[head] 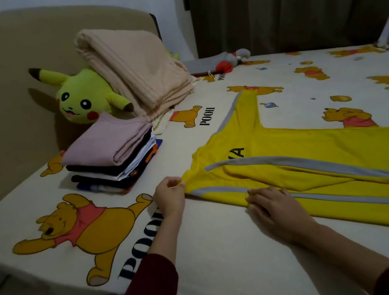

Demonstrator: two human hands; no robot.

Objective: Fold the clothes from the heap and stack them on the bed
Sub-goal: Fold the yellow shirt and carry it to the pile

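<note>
A cream bear-printed bedsheet [225, 253] is spread out; at three o'clock a yellow long-sleeved shirt with grey stripes [312, 165] lies flat. Its shoulder is pinched by the left hand [170, 196]; its near edge is pressed by the flat-fingered right hand [271, 205]. At ten o'clock a stack of folded clothes [114, 158] sits.

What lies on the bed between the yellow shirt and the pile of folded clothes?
Nothing visible. Only bare bed sheet lies between the yellow shirt and the pile. The left hand pinches the shirt's corner nearest the pile.

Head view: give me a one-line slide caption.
Left hand pinches the yellow shirt, right hand presses it flat, beside a folded stack.
</note>
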